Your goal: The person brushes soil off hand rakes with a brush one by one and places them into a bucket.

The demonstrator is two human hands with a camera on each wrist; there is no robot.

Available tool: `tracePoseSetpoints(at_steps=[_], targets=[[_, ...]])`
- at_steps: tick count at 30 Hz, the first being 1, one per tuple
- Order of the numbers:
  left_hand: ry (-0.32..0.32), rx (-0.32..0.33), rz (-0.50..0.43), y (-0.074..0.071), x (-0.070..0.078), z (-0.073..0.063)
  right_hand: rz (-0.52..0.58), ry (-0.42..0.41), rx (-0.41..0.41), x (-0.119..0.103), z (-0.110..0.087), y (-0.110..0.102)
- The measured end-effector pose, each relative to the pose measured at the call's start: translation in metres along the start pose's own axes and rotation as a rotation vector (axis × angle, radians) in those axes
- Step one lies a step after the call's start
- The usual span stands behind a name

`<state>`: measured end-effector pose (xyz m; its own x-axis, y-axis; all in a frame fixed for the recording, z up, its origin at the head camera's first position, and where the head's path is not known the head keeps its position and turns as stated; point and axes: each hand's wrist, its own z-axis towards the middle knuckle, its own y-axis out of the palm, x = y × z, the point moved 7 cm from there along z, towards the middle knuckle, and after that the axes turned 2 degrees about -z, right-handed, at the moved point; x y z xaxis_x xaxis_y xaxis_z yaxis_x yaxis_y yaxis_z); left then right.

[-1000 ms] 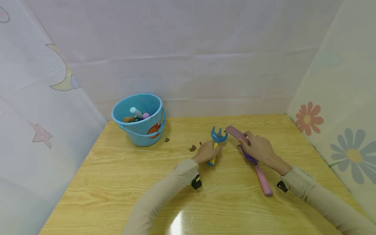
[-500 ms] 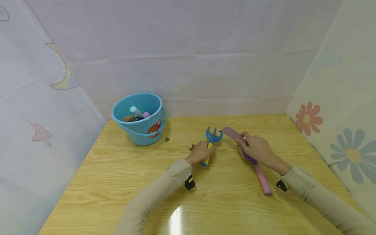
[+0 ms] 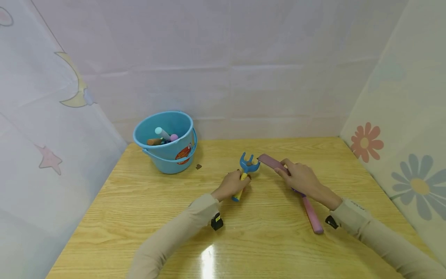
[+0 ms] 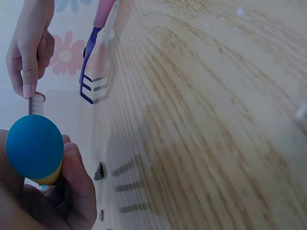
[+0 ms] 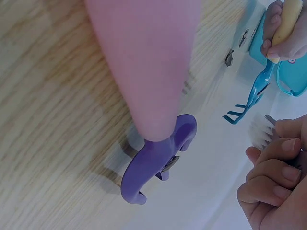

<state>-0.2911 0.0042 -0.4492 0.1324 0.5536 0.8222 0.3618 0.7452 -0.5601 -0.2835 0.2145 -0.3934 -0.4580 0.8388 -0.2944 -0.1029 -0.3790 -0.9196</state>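
My left hand grips the yellow handle of a blue hand rake, held above the table. A small dark bit shows on the rake's head. My right hand holds a pinkish-mauve brush; its white bristles appear in the right wrist view. The brush's tip is close to the rake's tines; in the right wrist view a gap parts them. Below my right hand lies a purple hand rake with a pink handle, its head mostly hidden in the head view.
A light-blue bucket with several handles inside stands at the back left of the wooden table. One dark brown flake lies beside it. More dark flakes lie near my left hand. Printed cloth hangs behind.
My left hand and the blue rake have moved left and slightly toward me. My right hand has followed a little leftward with the brush. The purple rake and bucket have stayed put.
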Motion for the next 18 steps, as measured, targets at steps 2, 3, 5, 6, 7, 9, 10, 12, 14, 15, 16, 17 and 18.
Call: tracePoseSetpoints(at_steps=[2,3,5,6,7,9,10,12,14,15,16,17,18], targets=[[0.003,-0.003,0.009,0.0,0.0,-0.001,0.0,-0.008,0.004,0.0,0.0,0.0],[0.004,-0.002,0.01,-0.001,0.0,-0.001,0.0,-0.011,0.005,-0.001,0.0,0.0],[0.005,-0.003,0.012,-0.001,0.0,-0.003,0.002,-0.013,0.005,-0.001,0.0,0.0],[0.007,-0.004,0.008,-0.002,0.0,-0.003,0.005,-0.016,0.005,-0.002,-0.001,0.0],[0.008,-0.003,0.006,-0.002,0.001,-0.004,0.008,-0.017,0.004,-0.002,-0.001,0.0],[0.013,-0.006,-0.002,-0.003,0.002,-0.005,0.014,-0.012,0.0,-0.003,-0.001,0.0],[0.013,-0.008,-0.003,-0.003,0.002,-0.006,0.015,-0.008,-0.003,-0.004,-0.001,0.0],[0.017,-0.012,-0.005,-0.004,0.002,-0.007,0.021,-0.006,-0.012,-0.005,-0.001,0.0],[0.019,-0.015,-0.003,-0.005,0.001,-0.007,0.026,-0.004,-0.023,-0.007,-0.001,0.0],[0.019,-0.015,-0.002,-0.005,0.001,-0.008,0.027,-0.005,-0.026,-0.008,-0.001,0.0],[0.018,-0.016,-0.001,-0.006,0.001,-0.008,0.029,-0.007,-0.031,-0.01,-0.001,0.0],[0.02,-0.018,-0.001,-0.006,0.001,-0.009,0.028,-0.009,-0.035,-0.011,0.0,0.0],[0.02,-0.017,0.002,-0.006,0.002,-0.01,0.024,-0.011,-0.037,-0.013,0.0,0.0]])
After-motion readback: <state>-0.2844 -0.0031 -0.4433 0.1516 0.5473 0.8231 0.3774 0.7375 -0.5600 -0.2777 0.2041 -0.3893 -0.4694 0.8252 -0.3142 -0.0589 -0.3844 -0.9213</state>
